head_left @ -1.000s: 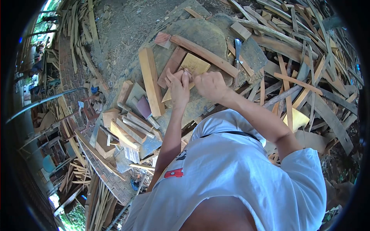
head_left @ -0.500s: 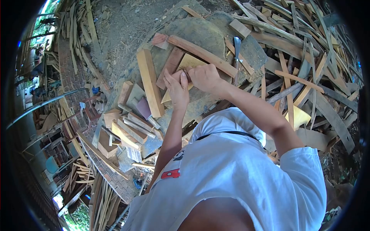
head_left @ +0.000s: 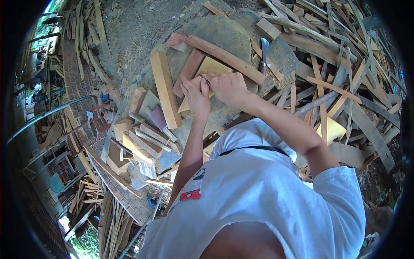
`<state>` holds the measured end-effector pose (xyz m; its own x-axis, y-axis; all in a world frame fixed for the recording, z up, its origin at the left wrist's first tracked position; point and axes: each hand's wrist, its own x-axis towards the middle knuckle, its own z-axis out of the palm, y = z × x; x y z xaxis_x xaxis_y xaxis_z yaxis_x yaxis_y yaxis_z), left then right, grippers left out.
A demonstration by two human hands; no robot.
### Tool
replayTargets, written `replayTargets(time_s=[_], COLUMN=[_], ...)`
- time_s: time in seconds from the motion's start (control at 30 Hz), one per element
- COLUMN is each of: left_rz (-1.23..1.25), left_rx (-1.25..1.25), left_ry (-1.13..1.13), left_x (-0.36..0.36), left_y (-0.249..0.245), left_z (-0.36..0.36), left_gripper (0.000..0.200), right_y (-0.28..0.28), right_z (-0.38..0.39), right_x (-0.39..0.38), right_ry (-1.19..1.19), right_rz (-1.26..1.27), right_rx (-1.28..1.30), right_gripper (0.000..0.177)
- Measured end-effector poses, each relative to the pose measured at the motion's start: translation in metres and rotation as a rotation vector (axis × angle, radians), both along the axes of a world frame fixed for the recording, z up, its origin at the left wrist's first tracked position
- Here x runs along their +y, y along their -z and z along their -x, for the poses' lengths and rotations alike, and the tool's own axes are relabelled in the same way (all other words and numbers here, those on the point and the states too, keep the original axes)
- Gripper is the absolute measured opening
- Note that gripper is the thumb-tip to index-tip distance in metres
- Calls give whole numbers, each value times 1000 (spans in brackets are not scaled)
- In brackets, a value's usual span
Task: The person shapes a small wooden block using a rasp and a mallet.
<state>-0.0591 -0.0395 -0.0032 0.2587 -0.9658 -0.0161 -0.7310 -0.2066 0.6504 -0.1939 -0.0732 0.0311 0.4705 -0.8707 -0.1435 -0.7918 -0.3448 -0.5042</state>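
My right hand [head_left: 230,89] is closed in a fist low over a pale yellow wood piece [head_left: 212,66]. A thin dark thing shows at its knuckles, too small and covered to name. My left hand [head_left: 197,98] meets it there, thumb and fingers drawn together at the same spot; what they pinch is hidden. Around the pale piece lie a reddish-brown wood block [head_left: 188,72] on the left and a long reddish wood bar [head_left: 225,59] on the far side. A thick light wood beam [head_left: 165,90] lies left of my left hand.
A chisel with a blue handle [head_left: 265,46] lies at the right of the worktop [head_left: 224,38]. Several wood offcuts and a purplish block [head_left: 158,118] crowd the left side. Scrap wood [head_left: 321,93] is heaped to the right, and long strips [head_left: 114,233] lie at lower left.
My left thumb and fingers have closed in toward my right fist. My right hand stays at nearly the same place. The whole view has shifted slightly.
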Motion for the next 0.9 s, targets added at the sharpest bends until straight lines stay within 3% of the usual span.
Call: replayTargets(time_s=[0.1, 0.27, 0.4, 0.57, 0.67, 0.9], left_rz=[-40, -45, -56, -30, -44, -24], left_rx=[-26, 33, 6, 13, 22, -3], left_ry=[-17, -2, -14, -1, -8, -20], left_x=[-2, -1, 0, -1, -2, 3], left_y=[-8, 3, -6, 5, -7, 3], left_z=[1, -4, 0, -4, 2, -2], left_gripper=[78, 80, 80, 80, 80, 81], right_y=[19, -11, 30, -18, 8, -1], right_z=[-6, 4, -4, 8, 4, 4], right_x=[-8, 4, -1, 5, -5, 12], right_ry=[4, -3, 8, -57, -82, 5], right_rz=[20, 22, 152, 33, -43, 80], right_rx=[42, 25, 24, 88, 177, 8], right_gripper=[22, 21, 19, 20, 20, 19])
